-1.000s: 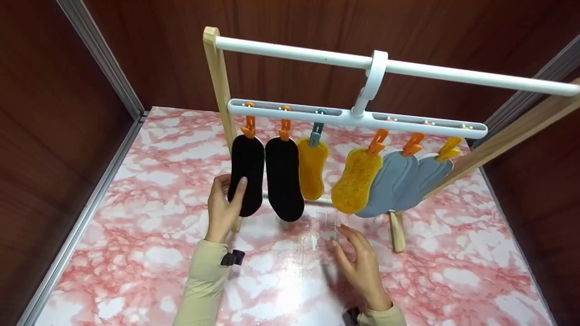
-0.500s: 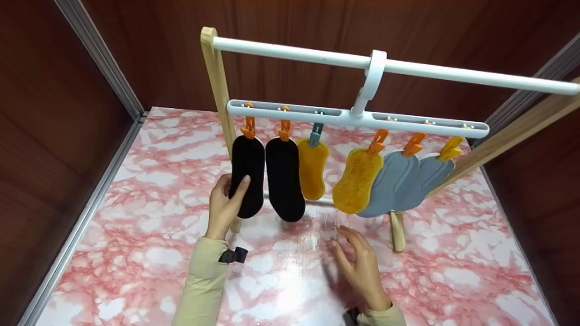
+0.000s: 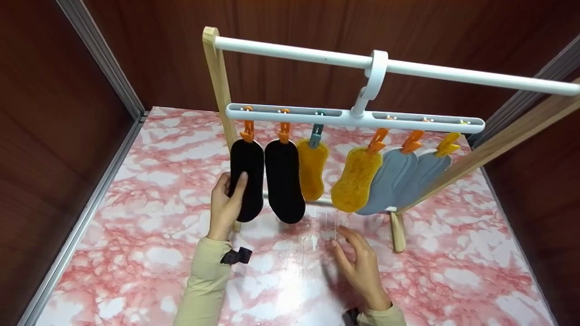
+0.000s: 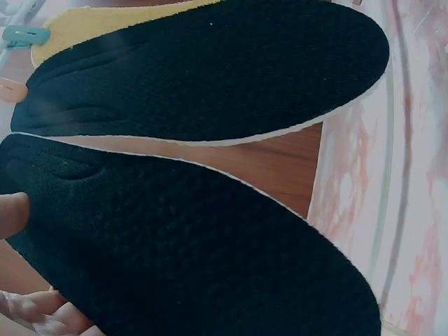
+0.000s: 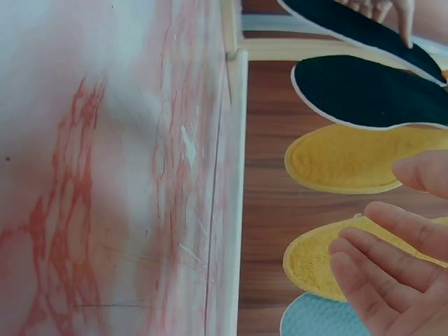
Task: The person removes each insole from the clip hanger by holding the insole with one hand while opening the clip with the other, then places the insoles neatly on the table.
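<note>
Head view shows the left hand [image 3: 224, 206] pinching the leftmost black insole [image 3: 252, 192] at its left edge, thumb on the near face, fingers behind. That insole hangs nearly upright, its long axis running down from an orange clip [image 3: 248, 132] above the grip. The right hand [image 3: 361, 267], fingers relaxed and holding nothing, lies to the right, well apart from it.
</note>
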Demonstrator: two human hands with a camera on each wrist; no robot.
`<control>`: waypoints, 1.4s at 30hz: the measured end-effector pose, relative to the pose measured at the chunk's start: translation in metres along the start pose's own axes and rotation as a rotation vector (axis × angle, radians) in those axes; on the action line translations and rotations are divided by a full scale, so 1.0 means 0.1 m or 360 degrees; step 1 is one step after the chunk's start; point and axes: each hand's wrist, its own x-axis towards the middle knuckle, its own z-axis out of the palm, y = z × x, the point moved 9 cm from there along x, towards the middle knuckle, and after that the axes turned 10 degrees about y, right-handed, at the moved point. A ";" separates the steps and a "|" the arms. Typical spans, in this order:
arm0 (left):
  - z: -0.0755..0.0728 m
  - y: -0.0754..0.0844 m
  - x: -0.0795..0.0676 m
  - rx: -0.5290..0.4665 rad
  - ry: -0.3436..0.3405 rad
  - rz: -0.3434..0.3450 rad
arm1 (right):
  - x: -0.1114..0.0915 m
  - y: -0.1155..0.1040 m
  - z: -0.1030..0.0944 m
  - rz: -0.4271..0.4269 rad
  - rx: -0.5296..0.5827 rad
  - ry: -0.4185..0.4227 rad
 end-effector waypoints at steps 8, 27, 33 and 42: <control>0.03 0.31 -0.11 0.0006 -0.0012 0.0074 | 0.02 -0.02 0.00 0.0008 0.0029 -0.0012; 0.05 0.37 -0.17 0.0118 0.0018 0.0131 | 0.27 -0.30 0.08 -0.0110 0.0121 -0.0092; 0.04 0.38 -0.18 0.0143 0.0031 0.0151 | 0.39 -0.44 0.12 -0.0171 0.0109 -0.0112; 0.06 0.26 -0.15 0.0128 0.0007 0.0095 | 0.56 -0.57 0.20 -0.0180 0.0205 -0.0087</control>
